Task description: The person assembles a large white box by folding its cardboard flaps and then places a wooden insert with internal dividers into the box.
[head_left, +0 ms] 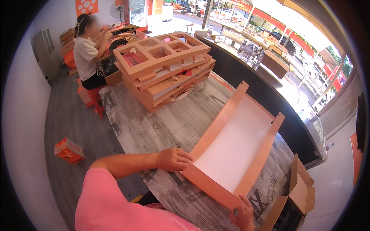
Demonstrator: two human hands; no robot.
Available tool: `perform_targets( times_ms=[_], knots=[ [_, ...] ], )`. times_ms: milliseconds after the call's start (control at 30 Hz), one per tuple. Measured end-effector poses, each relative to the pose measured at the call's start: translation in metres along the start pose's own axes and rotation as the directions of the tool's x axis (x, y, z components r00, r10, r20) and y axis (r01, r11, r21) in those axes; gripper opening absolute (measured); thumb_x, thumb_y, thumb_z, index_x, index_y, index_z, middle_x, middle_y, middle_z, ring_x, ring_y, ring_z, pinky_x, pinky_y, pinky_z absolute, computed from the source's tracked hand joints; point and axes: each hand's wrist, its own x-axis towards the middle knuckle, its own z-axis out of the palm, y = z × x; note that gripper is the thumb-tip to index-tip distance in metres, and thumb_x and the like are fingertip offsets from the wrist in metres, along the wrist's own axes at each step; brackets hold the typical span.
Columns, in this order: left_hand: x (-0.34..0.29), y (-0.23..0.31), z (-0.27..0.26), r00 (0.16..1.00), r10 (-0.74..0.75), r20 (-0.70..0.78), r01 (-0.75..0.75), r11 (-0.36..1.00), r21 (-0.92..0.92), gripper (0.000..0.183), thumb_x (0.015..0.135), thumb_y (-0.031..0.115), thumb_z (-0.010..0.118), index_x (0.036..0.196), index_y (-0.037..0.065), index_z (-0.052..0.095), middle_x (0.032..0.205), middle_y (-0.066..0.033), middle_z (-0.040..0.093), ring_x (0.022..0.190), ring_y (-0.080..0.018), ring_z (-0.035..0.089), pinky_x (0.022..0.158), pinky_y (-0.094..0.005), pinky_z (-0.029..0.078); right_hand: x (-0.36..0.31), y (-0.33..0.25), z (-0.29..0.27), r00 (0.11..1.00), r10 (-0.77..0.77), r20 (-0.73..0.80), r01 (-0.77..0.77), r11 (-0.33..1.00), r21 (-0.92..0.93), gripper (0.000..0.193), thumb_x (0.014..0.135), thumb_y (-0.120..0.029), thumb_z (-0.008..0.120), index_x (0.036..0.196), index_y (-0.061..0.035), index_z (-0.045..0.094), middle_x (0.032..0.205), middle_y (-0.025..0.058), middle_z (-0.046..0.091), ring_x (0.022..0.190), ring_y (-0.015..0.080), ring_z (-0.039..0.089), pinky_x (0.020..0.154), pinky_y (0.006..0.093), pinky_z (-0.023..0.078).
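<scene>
A long, shallow cardboard tray (239, 142), brown outside and white inside, lies slantwise on the table before me. Its near end wall is folded up, while the far end stands without a raised wall between its two sides. My left hand (174, 159) is closed at the near left corner, fingers curled against the side wall. At the near right corner, my right hand (243, 213) pinches the cardboard edge. Something small and grey shows by the right hand's fingers, too small to name.
A stack of divided cardboard trays (162, 69) stands at the table's far left. An open carton (296, 192) with dark contents sits at the right. A seated person (88, 54) works beyond the stack. An orange-and-white box (69, 150) lies on the floor; water bottles (248, 53) line the counter.
</scene>
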Motion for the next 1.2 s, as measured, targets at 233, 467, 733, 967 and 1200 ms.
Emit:
perform_targets(
  times_ms=[233,467,733,967,1200],
  knots=[
    [0.000,0.006,-0.012,0.993,-0.008,0.121,0.017,0.997,-0.072,0.027,0.087,0.010,0.070,0.114,0.007,0.068,0.131,-0.0043,0.071,0.137,-0.0223,0.062,0.080,-0.0314,0.054,-0.019,0.016,0.020,0.999,0.013,-0.042,-0.010,0.997,0.071,0.037,0.077,-0.013,0.082,0.109,-0.0082,0.063,0.121,0.0117,0.073,0.130,0.0389,0.063,0.103,0.0498,0.053],
    [0.004,0.007,-0.014,0.995,-0.076,0.068,0.091,0.962,-0.258,0.020,0.088,0.013,0.078,0.102,0.005,0.067,0.125,-0.0101,0.070,0.133,-0.0305,0.064,0.090,-0.0395,0.058,-0.022,0.008,0.035,0.979,0.043,-0.200,-0.019,0.992,0.122,0.036,0.078,-0.007,0.080,0.109,-0.0048,0.060,0.115,0.0175,0.069,0.120,0.0442,0.065,0.106,0.0547,0.052],
    [0.007,0.012,-0.001,0.972,-0.234,-0.019,0.211,0.907,-0.365,0.027,0.086,0.013,0.084,0.085,0.006,0.058,0.107,-0.0105,0.067,0.119,-0.0357,0.069,0.095,-0.0446,0.059,-0.036,0.018,0.049,0.954,0.212,-0.214,-0.146,0.947,0.286,0.053,0.083,-0.004,0.078,0.128,-0.0002,0.051,0.126,0.0218,0.064,0.114,0.0407,0.067,0.104,0.0500,0.053],
    [0.010,0.018,0.007,0.945,-0.319,-0.074,0.267,0.882,-0.389,0.036,0.086,0.015,0.084,0.080,0.008,0.050,0.105,-0.0103,0.066,0.123,-0.0362,0.065,0.097,-0.0453,0.056,-0.056,0.030,0.070,0.947,0.201,-0.253,-0.103,0.930,0.352,0.082,0.086,-0.001,0.075,0.153,0.0066,0.028,0.134,0.0225,0.056,0.115,0.0291,0.064,0.100,0.0424,0.053],
    [0.013,0.021,0.010,0.928,-0.355,-0.111,0.296,0.885,-0.359,0.035,0.086,0.015,0.084,0.077,0.008,0.051,0.105,-0.0106,0.066,0.122,-0.0353,0.064,0.096,-0.0441,0.055,-0.038,0.018,0.052,0.954,0.203,-0.222,-0.118,0.931,0.345,0.077,0.083,-0.001,0.075,0.151,0.0024,0.038,0.145,0.0285,0.047,0.123,0.0394,0.061,0.101,0.0453,0.054]
  ],
)
